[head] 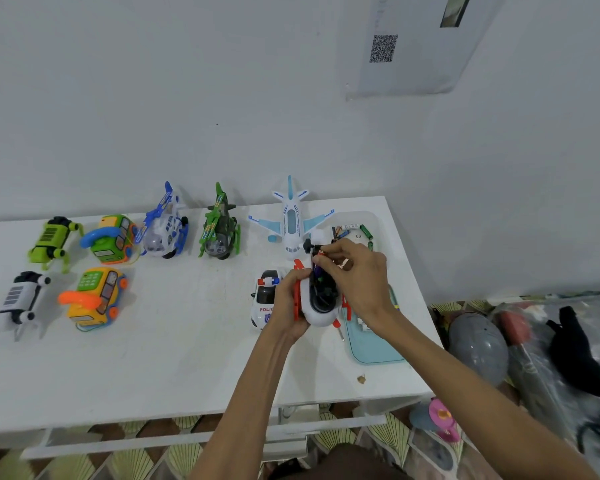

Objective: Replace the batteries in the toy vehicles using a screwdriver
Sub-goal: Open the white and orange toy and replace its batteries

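L hand (288, 299) grip clamping upturned red/white toy (317, 306), hovering over counter (187, 341) just R of police car (265, 299). R hand (357, 282) grip pinching battery (321, 252) at open bay. Best practice: matching polarity, seating flat, keeping toy steady.

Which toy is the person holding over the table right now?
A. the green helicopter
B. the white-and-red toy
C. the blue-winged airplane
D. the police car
B: the left hand grips the white-and-red toy, underside up, while the right hand pinches what looks like a battery at its open compartment; the police car stands beside it.
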A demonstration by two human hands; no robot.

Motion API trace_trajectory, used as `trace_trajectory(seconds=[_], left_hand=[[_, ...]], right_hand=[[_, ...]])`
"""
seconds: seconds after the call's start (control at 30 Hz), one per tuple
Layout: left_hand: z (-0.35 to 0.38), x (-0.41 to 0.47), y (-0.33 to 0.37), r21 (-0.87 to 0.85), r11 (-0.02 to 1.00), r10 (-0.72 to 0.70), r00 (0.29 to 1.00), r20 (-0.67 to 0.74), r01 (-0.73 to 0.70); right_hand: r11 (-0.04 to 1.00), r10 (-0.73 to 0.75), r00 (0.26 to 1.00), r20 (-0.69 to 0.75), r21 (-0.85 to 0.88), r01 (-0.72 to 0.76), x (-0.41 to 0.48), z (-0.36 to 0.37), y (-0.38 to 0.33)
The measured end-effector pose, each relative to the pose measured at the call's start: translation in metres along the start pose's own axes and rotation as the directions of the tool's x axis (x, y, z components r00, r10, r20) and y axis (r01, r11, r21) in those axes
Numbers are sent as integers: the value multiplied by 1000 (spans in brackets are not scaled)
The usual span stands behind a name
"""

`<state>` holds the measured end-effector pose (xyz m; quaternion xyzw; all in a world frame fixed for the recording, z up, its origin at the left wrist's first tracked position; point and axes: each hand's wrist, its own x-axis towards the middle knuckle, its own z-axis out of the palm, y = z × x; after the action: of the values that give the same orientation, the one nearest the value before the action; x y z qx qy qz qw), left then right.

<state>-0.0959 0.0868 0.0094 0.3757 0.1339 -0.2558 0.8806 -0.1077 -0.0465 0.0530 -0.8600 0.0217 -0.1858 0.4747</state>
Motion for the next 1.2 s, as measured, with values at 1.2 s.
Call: trace_trajectory(seconds=[1.2], left_hand=[[-8, 10, 6, -143, 989, -31, 998, 62, 39]], right_hand=[[689, 340, 927, 156, -713, -133, 91, -13, 124]])
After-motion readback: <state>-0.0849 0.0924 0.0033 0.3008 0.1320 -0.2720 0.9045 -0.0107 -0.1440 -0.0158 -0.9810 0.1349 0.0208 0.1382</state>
